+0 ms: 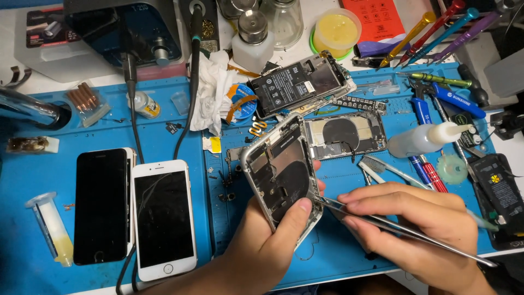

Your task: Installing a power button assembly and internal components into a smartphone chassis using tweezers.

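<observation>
The opened phone housing [281, 169] is gripped upright by the left hand [267, 240]; tweezers [393, 226], pinched in the right hand [415, 229], meet its lower right edge.

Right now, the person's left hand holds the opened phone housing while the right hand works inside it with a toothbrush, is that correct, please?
Not quite. The left hand does hold the opened phone housing, but the right hand works with metal tweezers, not a toothbrush. The head view shows their tips at the housing's lower edge; a toothbrush lies unused on the blue mat.
</observation>
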